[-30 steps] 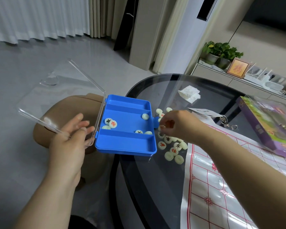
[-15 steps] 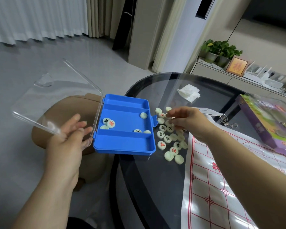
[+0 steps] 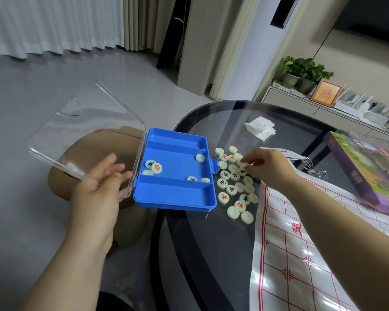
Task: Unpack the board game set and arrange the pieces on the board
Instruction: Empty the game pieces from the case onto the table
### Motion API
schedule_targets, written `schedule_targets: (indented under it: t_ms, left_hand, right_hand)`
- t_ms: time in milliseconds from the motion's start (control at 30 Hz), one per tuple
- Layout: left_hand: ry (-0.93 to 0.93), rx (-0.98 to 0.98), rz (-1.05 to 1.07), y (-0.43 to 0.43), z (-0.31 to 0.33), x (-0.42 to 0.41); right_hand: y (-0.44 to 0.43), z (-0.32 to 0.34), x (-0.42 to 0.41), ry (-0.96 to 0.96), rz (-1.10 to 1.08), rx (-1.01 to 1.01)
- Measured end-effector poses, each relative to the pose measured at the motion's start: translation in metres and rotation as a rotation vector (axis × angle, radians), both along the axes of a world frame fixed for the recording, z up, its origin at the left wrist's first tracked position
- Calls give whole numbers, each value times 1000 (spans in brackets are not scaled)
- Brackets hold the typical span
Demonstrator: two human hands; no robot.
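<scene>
Both hands are at work, one on each side of the game set. Furthest left, the left hand [image 3: 99,182] has its fingers straight and loose, spread against the near edge of the clear lid [image 3: 81,131]. It props the lid up rather than clasping it. The thumb's side cannot be made out through the plastic. A brown stool [image 3: 124,138] sits beneath that hand.

Just right of its fingertips, hinged to the lid, is the blue tray [image 3: 177,196], half over the rim of the glass table [image 3: 189,254]. The tray's three long troughs run straight across from one hand toward the other. Six pieces [image 3: 157,168] lie in the middle trough; the other two troughs show none.

Past the tray's latch is the pile [image 3: 234,185] of tipped-out discs, directly under and left of the right hand [image 3: 270,168]. That hand is plainly the nearer one to the pile. Its fingers are curled down, and their tips appear to pinch a single piece [image 3: 244,166] at the pile's far side.

The board [image 3: 301,248], a white sheet with red lines, lies just beside the pile. It runs back along the right forearm toward the person, so carrying a disc there would likely be a short pull inward. Beyond that wrist, well apart, rests a purple box [image 3: 364,176].
</scene>
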State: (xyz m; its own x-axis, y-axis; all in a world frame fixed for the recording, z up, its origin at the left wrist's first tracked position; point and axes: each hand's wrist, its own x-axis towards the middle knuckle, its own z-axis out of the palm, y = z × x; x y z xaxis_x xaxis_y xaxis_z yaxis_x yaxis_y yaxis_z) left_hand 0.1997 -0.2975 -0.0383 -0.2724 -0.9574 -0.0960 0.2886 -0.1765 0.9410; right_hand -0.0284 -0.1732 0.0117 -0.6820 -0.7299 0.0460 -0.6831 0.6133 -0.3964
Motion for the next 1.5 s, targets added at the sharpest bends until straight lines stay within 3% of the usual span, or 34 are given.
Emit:
schedule_targets:
  t_ms: [167, 333, 500, 567, 700, 800, 967, 1067, 1167, 1400, 1500]
  left_hand:
    - [-9, -7, 1, 0, 0, 0]
    - [-6, -15, -1, 0, 2, -1]
    - [-1, -22, -8, 2, 3, 0]
    - [-7, -26, -14, 2, 3, -1]
    - [-7, -29, -22, 3, 2, 0]
    - [0, -25, -24, 2, 1, 0]
    - [3, -32, -23, 1, 1, 0]
    - [2, -28, -28, 0, 0, 0]
    - [-2, -27, -30, 0, -1, -1]
    - [0, -23, -25, 0, 1, 1]
    - [-4, -19, -22, 0, 1, 1]
  right_hand:
    - [-7, -2, -5, -147, -72, -97]
    - [-12, -4, -7, -30, -34, -52]
    - [-20, 20, 10, 86, 59, -185]
    - [-30, 32, 26, 66, 205, -126]
    - [-49, 36, 58, 80, 494, 272]
    - [-60, 30, 66, 123, 525, 487]
    - [-67, 44, 63, -10, 502, 606]
    - [-69, 45, 64, 16, 545, 704]
    - [-71, 41, 64, 16, 542, 704]
    - [-73, 31, 54, 70, 473, 460]
    - [-71, 38, 53, 13, 480, 512]
